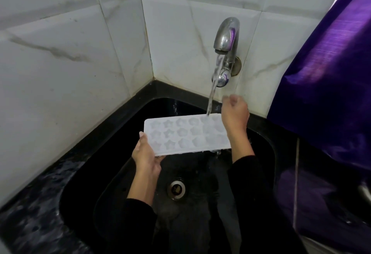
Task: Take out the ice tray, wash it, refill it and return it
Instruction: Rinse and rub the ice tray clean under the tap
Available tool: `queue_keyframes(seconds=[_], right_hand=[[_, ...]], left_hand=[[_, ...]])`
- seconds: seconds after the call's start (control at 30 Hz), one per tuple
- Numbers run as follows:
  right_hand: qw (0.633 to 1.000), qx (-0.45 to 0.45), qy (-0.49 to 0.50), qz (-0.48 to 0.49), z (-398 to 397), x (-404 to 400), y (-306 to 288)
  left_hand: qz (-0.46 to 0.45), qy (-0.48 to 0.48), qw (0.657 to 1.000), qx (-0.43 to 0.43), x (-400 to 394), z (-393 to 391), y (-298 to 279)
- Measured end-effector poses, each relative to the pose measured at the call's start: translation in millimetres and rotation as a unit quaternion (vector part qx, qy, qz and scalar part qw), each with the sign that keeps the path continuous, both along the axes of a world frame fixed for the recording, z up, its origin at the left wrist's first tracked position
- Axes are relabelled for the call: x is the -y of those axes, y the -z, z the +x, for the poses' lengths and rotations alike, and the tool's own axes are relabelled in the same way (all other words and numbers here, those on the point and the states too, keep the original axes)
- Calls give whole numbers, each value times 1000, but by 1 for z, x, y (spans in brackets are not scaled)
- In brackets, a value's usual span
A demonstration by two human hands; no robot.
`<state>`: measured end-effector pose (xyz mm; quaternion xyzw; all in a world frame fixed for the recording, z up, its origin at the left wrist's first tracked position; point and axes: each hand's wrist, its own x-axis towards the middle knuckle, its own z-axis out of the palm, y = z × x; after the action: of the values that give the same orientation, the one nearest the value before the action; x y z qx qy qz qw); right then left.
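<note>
White ice tray (186, 134) over sink (267, 149), light, likely flexible, wet-slick; left hand (145, 154) grips near-left corner, right hand (234, 113) loosely curled above far-right end.

long black sleeves (247, 173), bare hands (234, 113)

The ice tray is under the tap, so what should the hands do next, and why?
Probably slide the ice tray to the right, so the stream reaches the other cups. The water lands only at the far right end, by the right hand; the left hand holds the other end.
</note>
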<state>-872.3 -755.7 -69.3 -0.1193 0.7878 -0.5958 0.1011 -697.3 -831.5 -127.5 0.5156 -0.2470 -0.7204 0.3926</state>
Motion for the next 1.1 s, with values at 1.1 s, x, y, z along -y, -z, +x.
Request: queue_keyframes(seconds=[1.1], right_hand=[[835, 400, -70, -371, -44, 32, -29]], left_hand=[[0, 50, 998, -28, -23, -36, -6]])
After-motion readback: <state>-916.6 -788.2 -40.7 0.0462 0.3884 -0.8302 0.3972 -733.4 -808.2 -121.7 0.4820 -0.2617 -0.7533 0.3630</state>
